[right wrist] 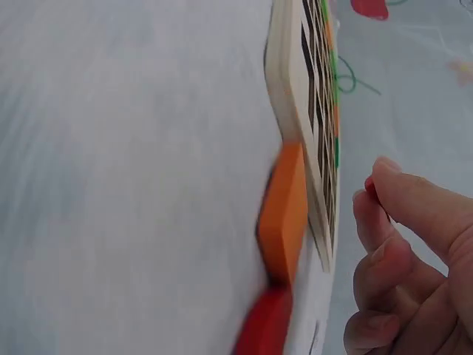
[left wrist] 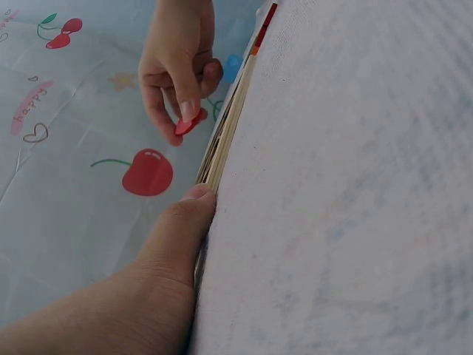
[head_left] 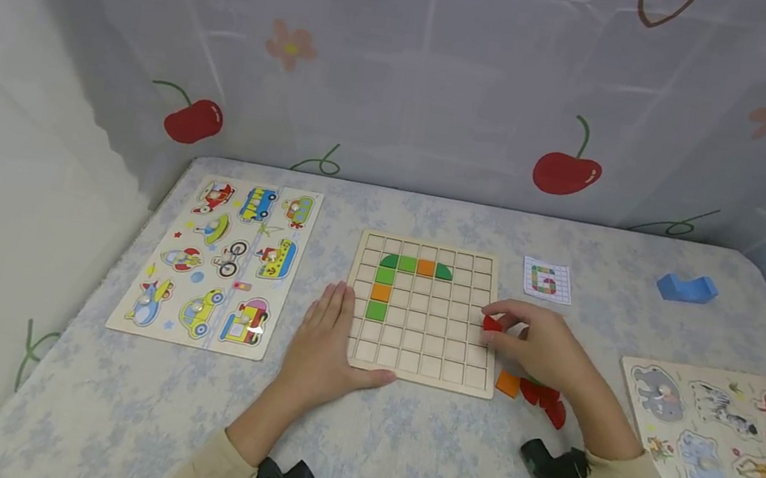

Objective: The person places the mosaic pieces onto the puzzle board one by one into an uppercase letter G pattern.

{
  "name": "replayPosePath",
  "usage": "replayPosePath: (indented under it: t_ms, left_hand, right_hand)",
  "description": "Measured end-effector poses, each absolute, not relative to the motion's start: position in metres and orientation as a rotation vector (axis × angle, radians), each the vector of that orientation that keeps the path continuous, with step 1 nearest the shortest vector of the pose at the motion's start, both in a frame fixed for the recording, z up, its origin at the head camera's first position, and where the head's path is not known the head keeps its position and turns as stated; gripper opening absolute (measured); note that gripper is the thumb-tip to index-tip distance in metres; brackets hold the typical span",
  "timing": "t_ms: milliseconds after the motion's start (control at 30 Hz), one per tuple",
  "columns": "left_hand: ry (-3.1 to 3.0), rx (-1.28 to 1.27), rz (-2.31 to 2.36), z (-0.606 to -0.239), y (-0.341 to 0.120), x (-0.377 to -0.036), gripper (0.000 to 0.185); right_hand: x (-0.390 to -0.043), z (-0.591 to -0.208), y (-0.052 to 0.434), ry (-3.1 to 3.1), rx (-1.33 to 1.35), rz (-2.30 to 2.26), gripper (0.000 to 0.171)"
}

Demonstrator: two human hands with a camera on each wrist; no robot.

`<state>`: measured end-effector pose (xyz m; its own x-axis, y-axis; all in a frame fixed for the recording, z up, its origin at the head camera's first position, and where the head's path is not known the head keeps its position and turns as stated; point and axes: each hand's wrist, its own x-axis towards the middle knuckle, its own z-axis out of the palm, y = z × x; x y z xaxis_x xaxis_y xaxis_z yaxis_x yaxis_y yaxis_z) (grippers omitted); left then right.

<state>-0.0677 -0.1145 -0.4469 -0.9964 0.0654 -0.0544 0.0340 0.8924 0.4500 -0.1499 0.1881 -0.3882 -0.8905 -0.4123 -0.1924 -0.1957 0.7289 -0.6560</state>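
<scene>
Red piece (head_left: pixel 492 323): one pinched, right hand (head_left: pixel 542 346); perhaps three loose

The right hand (head_left: pixel 540 346) hides most of the red piece (head_left: pixel 491 323).
</scene>
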Motion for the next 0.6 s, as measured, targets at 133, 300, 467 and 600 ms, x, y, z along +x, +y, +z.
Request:
replayPosePath:
  t_ms: [133, 300, 467, 600]
  left_hand:
    - [2.988, 0.052, 0.686, -0.449, -0.112, -0.069, 0.137]
    - [2.979, 0.062, 0.694, -0.451, -0.107, -0.069, 0.136]
    - [2.983, 0.057, 0.674, -0.452, -0.108, -0.067, 0.137]
    - [3.005, 0.057, 0.646, -0.450, -0.113, -0.068, 0.137]
  right_hand:
    - [-0.150, -0.391, 0.168, 2.556, -0.520, -0.953, 0.032]
    - [-0.146, -0.395, 0.142, 2.522, -0.572, -0.946, 0.027]
    - [-0.143, -0.397, 0.114, 2.497, -0.698, -0.947, 0.027]
    - [-0.143, -0.399, 0.090, 2.480, -0.794, -0.974, 0.025]
